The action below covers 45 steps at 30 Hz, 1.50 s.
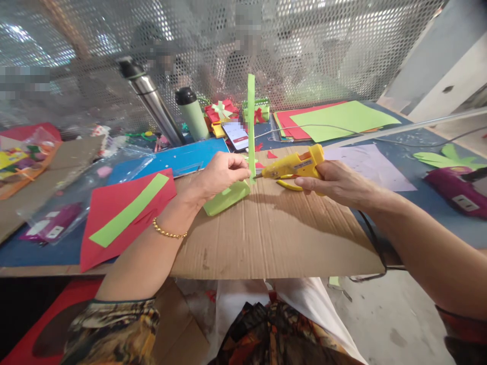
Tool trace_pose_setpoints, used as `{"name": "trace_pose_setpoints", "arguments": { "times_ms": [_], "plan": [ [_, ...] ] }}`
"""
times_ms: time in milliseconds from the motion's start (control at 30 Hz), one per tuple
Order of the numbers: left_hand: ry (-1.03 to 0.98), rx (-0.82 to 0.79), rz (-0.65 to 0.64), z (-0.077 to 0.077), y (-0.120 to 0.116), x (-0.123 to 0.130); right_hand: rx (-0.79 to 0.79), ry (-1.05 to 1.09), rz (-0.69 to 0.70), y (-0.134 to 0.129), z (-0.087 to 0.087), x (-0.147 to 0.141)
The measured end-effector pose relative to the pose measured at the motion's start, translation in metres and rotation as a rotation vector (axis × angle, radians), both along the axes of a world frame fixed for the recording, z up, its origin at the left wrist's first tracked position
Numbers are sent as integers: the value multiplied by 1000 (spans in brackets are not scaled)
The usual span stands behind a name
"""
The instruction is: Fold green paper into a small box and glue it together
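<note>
My right hand [335, 182] is closed round the handle of a yellow hot glue gun [292, 165]. The gun's nozzle points left, at the foot of an upright light-green paper strip [251, 121]. Thumb and fingers of my left hand [224, 175] pinch together at the lower end of this strip; the exact grip is partly hidden. Below that hand, a small light-green paper box [227, 197] rests on the cardboard sheet [281, 233]. Yellow-handled scissors [288, 186] lie partly behind the glue gun.
Left lies red paper [99, 205] with a green strip [129, 210] on it. Behind stand a steel flask [152, 99], a green bottle [193, 114] and a phone [236, 136]. Coloured sheets [342, 119] are stacked at the back right. A purple glue gun [456, 190] lies far right.
</note>
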<state>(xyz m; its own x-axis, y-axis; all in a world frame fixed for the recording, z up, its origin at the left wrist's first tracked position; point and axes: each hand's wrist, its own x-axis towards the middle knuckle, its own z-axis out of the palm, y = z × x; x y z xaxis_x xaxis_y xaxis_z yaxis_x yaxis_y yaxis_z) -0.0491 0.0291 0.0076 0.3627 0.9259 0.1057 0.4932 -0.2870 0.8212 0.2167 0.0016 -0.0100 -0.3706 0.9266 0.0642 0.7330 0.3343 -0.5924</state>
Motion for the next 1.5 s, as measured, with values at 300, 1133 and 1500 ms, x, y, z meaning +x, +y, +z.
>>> {"name": "trace_pose_setpoints", "arguments": {
  "times_ms": [300, 1133, 1500],
  "plan": [
    [-2, 26, -4, 1, 1, -1, -16, 83, -22, -1, 0, 3],
    [155, 307, 7, 1, 9, -7, -2, -113, -695, 1, 4, 85],
    [155, 285, -119, -3, -12, 12, -42, 259, -37, 1, 30, -39]
  ]
}}
